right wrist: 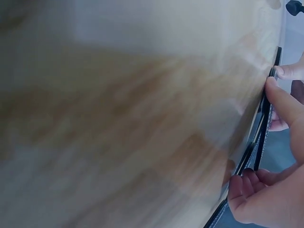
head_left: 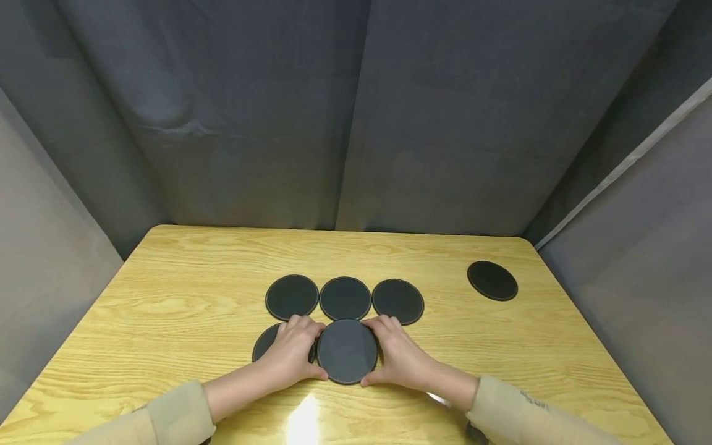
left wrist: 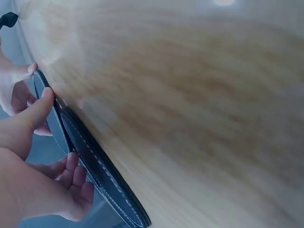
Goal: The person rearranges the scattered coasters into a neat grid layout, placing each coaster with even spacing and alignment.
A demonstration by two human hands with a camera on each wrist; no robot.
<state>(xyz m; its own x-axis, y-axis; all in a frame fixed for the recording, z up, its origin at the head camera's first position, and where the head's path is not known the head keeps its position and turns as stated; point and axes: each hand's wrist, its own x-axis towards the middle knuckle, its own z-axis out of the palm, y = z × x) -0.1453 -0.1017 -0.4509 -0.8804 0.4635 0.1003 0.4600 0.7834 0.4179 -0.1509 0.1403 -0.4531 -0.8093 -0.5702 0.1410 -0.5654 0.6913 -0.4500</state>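
Both hands hold a round black coaster (head_left: pixel 347 351) between them near the table's front. My left hand (head_left: pixel 292 352) pinches its left edge, and my right hand (head_left: pixel 396 353) pinches its right edge, thumbs on the near side. The coaster looks slightly raised, its far rim close to the back row. A second coaster (head_left: pixel 266 343) lies partly hidden under the left hand; its stitched rim (left wrist: pixel 102 171) shows in the left wrist view. Behind, a left coaster (head_left: pixel 292 298), a middle coaster (head_left: pixel 345 298) and a right coaster (head_left: pixel 397 301) lie side by side in a row.
Another black coaster (head_left: pixel 492 280) lies apart at the back right of the wooden table (head_left: pixel 183 296). Grey curtains (head_left: pixel 267 123) hang behind the table and along both sides. Light glares off the table's front edge.
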